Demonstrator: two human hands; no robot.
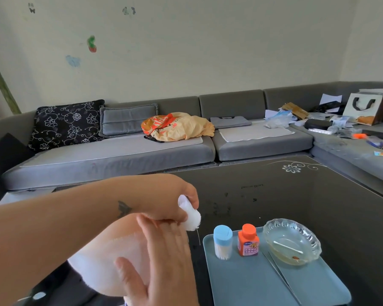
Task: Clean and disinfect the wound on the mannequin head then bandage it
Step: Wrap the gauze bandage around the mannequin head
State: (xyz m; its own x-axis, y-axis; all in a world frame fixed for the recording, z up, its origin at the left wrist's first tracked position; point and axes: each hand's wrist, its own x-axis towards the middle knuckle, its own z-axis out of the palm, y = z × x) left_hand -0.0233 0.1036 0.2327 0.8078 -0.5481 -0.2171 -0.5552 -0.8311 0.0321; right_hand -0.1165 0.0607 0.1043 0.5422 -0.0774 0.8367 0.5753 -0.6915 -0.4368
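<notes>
Nearest the camera, the right hand lies flat with fingers spread, pressing white gauze onto the mannequin head at the table's near left. Just beyond, the left hand pinches the gauze roll; it looks light, soft and prone to fraying. Right, a blue tray crowds the near edge, while the black table lies open farther off.

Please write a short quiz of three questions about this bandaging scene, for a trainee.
1. True or false: the left hand grips the gauze roll.
2. What lies in the glass bowl? A) scissors B) a cotton swab C) a bandage
3. Fill in: the orange bottle stands between the swab jar and the ____.

Key: 1 true. 2 B. 3 glass bowl. The right hand lies flat on the gauze-wrapped mannequin head; all three containers stand on the blue tray.
</notes>
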